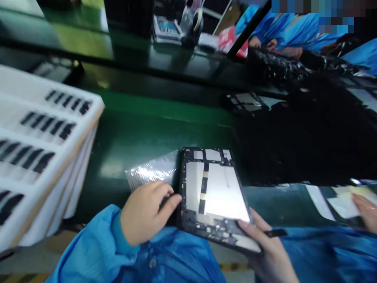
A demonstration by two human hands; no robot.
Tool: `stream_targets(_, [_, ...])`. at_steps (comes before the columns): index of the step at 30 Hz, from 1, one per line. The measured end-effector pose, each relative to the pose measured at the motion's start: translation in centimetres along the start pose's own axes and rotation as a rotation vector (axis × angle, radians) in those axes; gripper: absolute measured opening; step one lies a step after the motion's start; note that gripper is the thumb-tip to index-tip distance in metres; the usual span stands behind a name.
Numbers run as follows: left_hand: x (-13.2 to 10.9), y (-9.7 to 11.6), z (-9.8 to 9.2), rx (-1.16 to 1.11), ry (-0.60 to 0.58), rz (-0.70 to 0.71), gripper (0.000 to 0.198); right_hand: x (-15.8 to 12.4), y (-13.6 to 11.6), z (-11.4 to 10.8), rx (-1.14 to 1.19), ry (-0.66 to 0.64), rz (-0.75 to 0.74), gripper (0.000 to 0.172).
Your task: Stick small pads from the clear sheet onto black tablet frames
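Note:
A tablet frame point(224, 192) with its inner side up is tilted above the bench's front edge. It shows silver plates, a black ribbon cable point(204, 186) with tan bands, and small parts along the near edge. My right hand point(265, 239) grips its lower right corner, thumb on top. A short black strip point(275, 233) sticks out beside those fingers; what it is I cannot tell. My left hand point(149, 210) is at the frame's left edge, fingers curled and thumb tip by the edge. Whatever its fingers hold is hidden. Behind it lies a clear plastic film point(153, 171).
Stacked white foam trays point(59, 129) with rows of black parts stand at left. Black sheeting point(303, 133) covers the right, near another frame point(247, 102). A tape roll point(198, 19) sits on the shelf. A co-worker's hand point(366, 210) is at far right; other people in blue work behind.

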State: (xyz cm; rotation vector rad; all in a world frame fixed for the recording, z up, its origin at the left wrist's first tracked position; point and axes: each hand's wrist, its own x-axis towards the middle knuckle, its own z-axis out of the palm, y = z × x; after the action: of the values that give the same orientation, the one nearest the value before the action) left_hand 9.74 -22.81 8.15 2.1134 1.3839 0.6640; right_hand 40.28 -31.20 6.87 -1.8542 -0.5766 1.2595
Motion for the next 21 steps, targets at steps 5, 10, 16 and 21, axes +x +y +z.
stream_targets(5, [7.3, -7.9, -3.7, 0.035, 0.363, -0.179, 0.043, 9.9, -12.9, 11.4, 0.103, -0.243, -0.173, 0.034])
stream_targets(10, [8.7, -12.6, -0.9, -0.016, 0.465, -0.163, 0.042, 16.9, -21.6, 29.8, -0.033, -0.37, -0.19, 0.034])
stream_targets(16, [7.7, -13.4, -0.1, -0.065, 0.469, -0.099, 0.041, 20.8, -24.9, 35.5, -0.233, -0.337, -0.305, 0.044])
stream_targets(21, [7.5, -12.0, -0.3, -0.094, 0.391, -0.026, 0.037, 23.5, -27.1, 25.3, -0.466, -0.01, -0.411, 0.045])
